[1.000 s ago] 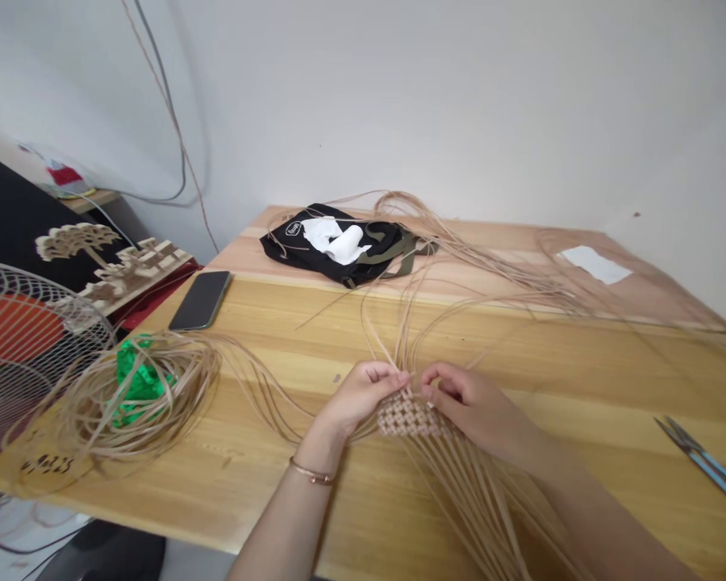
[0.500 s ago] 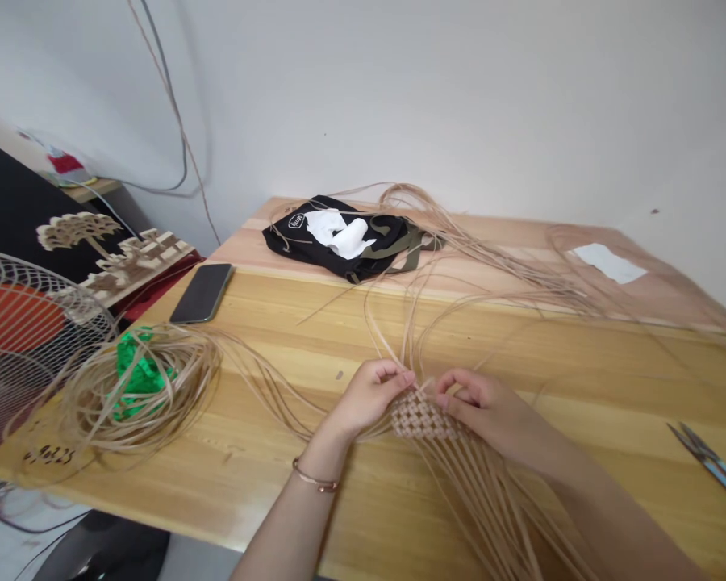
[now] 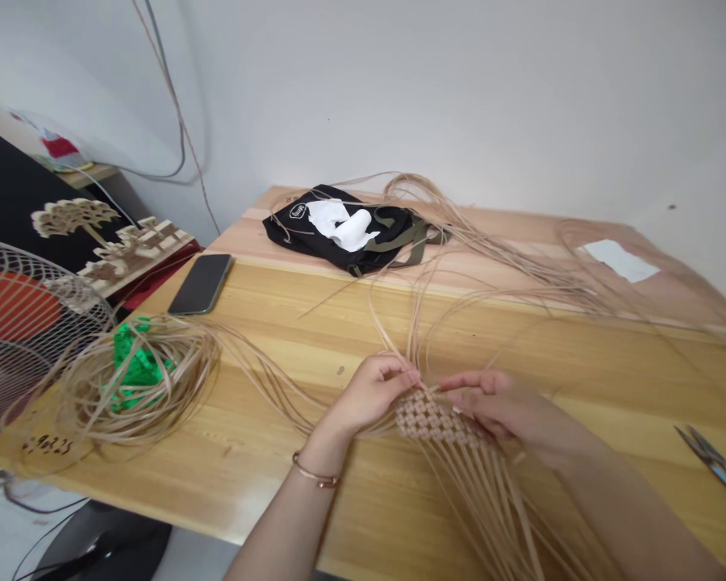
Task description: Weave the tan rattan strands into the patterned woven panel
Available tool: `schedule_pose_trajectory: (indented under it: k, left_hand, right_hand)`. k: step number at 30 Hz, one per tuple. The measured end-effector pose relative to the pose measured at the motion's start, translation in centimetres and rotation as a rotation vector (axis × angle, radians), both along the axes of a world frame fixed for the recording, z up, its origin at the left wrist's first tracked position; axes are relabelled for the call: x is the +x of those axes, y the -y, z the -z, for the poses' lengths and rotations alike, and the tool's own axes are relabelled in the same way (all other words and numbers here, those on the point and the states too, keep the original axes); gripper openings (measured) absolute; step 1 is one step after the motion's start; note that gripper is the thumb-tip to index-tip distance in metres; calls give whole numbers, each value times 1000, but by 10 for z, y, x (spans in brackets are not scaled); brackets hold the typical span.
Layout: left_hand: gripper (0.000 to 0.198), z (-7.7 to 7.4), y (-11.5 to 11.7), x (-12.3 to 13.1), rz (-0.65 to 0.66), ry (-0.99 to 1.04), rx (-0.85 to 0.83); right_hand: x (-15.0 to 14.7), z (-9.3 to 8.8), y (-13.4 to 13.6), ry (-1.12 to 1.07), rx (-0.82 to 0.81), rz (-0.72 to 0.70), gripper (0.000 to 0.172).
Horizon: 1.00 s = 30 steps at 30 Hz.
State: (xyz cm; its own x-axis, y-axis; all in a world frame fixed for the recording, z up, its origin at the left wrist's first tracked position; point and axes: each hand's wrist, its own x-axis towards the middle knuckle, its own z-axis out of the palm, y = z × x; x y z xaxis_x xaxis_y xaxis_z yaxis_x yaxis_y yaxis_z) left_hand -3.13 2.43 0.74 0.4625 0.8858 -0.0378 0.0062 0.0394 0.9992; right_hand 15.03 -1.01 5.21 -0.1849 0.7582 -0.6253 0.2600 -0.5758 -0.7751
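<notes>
rattan strands point(image 3: 487, 508) cut off at bottom edge, scissors point(image 3: 709, 464) cut off at right

Matt cane strips point(image 3: 436, 420) on glossy varnished wood tabletop point(image 3: 248, 476).

Left hand point(image 3: 372, 395), right hand point(image 3: 502, 407) on rattan weave point(image 3: 436, 420)

Between the left hand point(image 3: 372, 395) and right hand point(image 3: 499, 403), a woven cane panel point(image 3: 436, 421) lies on the wooden table point(image 3: 611, 387), its loose strands point(image 3: 477, 500) running out before and behind the hands. Left of the left hand, a cane coil point(image 3: 157, 387) sits around a crumpled wrapper point(image 3: 136, 363), with a fan point(image 3: 30, 323) beyond. Behind that hand lie a phone point(image 3: 201, 284) and a bag point(image 3: 339, 238), seemingly a backpack, bearing a tissue roll point(image 3: 351, 230). Scissors point(image 3: 711, 468) lie right of the right hand, a paper sheet point(image 3: 620, 261) farther behind.
</notes>
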Motion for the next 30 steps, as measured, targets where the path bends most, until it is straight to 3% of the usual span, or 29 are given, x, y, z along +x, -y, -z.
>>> schedule_pose_trajectory:
  k: [5,13,25,30]
  left_hand:
    - [25,-2,2,2,23,-73,9]
    - [21,-4,12,11,-20,-535,509]
    - [20,0,12,15,-10,-619,630]
    - [19,0,13,15,-2,-628,639]
  right_hand:
    - [5,2,-6,-100,-53,-42,34]
    - [3,-3,-20,45,-113,-94,32]
    - [8,7,-26,39,-169,-135,48]
    - [8,9,-25,73,-158,-114,46]
